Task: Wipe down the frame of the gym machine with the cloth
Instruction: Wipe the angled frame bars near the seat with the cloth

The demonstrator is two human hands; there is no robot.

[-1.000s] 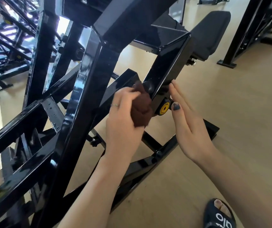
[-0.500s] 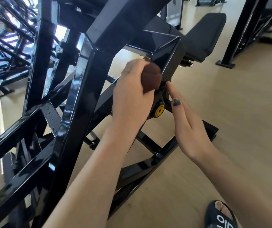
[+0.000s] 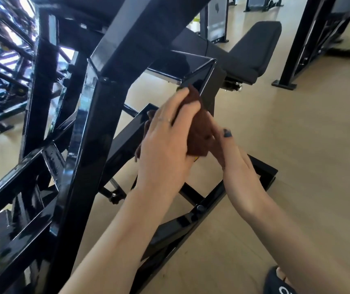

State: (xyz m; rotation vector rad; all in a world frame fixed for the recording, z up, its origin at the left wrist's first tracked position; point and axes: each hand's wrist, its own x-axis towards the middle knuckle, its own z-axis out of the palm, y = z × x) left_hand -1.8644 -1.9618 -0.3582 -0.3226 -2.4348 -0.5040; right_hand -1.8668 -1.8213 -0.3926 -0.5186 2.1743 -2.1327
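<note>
Wipe in progress: left hand [image 3: 165, 143] is gripping, fingers curled, the brown cloth [image 3: 199, 132] against the frame [image 3: 114, 145] below the seat post's upper corner, right hand [image 3: 235, 164] is touching it with straight fingers; most bars seemingly unwiped.

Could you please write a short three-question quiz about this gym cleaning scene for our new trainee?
1. True or false: the left hand grips the brown cloth.
2. What is the cloth pressed against? A) the padded seat B) a black frame bar C) the floor
3. Fill in: the right hand lies with straight fingers beside the ____.

Key:
1. True.
2. B: the cloth sits at the lower end of the sloping black bar, below the seat.
3. Cloth: its fingers touch the cloth's right side without curling round it.
</note>
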